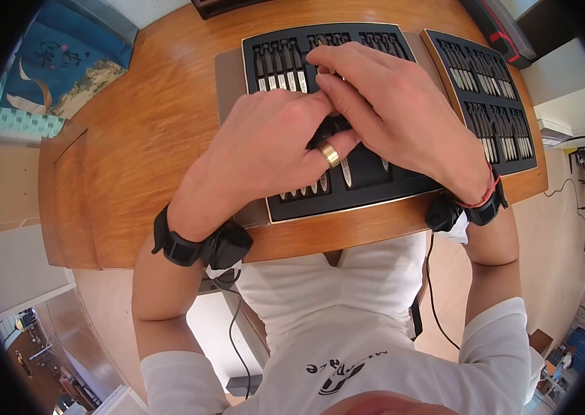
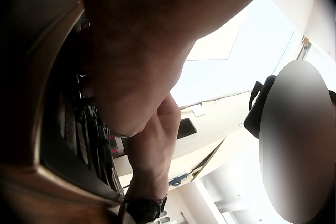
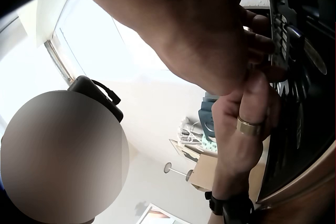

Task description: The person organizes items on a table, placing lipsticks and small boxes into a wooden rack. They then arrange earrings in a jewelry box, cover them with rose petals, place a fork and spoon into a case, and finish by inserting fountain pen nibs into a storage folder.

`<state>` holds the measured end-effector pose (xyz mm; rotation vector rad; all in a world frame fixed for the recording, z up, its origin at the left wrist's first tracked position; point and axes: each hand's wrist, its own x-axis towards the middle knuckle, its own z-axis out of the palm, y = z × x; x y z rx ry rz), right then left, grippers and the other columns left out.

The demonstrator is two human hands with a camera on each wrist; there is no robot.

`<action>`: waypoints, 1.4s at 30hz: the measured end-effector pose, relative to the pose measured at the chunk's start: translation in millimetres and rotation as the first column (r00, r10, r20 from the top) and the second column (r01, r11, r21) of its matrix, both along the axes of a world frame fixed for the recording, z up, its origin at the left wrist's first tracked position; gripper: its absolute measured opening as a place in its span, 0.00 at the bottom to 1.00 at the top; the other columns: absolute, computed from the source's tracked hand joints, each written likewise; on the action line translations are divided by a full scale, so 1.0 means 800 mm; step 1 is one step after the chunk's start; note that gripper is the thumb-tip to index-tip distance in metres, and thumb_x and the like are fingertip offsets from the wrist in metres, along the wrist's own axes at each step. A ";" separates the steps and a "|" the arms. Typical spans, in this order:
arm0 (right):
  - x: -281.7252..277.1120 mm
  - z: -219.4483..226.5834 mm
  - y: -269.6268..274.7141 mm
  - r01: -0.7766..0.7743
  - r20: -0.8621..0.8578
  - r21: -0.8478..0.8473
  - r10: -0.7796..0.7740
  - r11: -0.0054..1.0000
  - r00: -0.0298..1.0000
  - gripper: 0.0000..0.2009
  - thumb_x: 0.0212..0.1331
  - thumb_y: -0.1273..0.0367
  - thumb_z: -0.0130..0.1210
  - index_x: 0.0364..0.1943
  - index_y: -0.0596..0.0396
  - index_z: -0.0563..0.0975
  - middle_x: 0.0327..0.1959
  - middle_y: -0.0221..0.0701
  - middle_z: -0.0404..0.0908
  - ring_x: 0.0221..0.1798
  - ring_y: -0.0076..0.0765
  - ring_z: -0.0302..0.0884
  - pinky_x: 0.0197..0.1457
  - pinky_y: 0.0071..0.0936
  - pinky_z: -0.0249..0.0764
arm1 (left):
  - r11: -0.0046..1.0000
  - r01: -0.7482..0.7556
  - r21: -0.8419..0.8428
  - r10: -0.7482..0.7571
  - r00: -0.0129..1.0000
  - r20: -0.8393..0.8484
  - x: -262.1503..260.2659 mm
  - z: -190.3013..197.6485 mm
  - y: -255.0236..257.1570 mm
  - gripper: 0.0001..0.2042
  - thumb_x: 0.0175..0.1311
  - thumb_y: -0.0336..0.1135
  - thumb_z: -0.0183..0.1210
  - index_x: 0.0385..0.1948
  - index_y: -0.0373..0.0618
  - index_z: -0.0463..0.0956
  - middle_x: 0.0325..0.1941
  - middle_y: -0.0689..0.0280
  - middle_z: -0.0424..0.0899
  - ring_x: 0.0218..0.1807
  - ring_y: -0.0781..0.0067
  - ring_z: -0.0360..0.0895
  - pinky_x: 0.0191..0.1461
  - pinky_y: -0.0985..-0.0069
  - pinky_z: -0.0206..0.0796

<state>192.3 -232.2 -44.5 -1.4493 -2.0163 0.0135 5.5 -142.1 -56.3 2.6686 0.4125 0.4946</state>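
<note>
Both hands meet over the near tray (image 1: 306, 209), a black one with rows of slots. My left hand (image 1: 258, 142), with a gold ring (image 1: 331, 154), has its fingertips under and against those of my right hand (image 1: 403, 114). The right index finger and thumb come close together near the tray's upper middle; I cannot tell what lies between the fingers. Slim dark-handled pieces with silver blade-like ends (image 1: 282, 81) stand in the slots at the upper left. One silver blade-like end (image 1: 346, 171) shows below the hands. The tray's middle is hidden under them.
A second black tray (image 1: 507, 168) with similar pieces lies to the right on the wooden table (image 1: 154, 138). A blue printed bag (image 1: 64, 62) stands at the left. A black-and-red case (image 1: 496, 34) sits at the back right. Cables (image 1: 432, 297) hang from the wrist cameras.
</note>
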 end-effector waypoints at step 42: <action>0.021 -0.023 0.016 -0.002 0.013 0.033 0.001 0.999 1.000 0.10 0.73 0.68 0.56 0.50 0.59 0.80 0.40 0.46 0.86 0.49 0.61 0.84 0.52 0.51 0.78 | 0.998 0.020 -0.064 -0.020 1.000 0.008 0.001 -0.001 0.008 0.10 0.71 0.39 0.65 0.40 0.41 0.81 0.19 0.56 0.76 0.22 0.52 0.73 0.30 0.60 0.63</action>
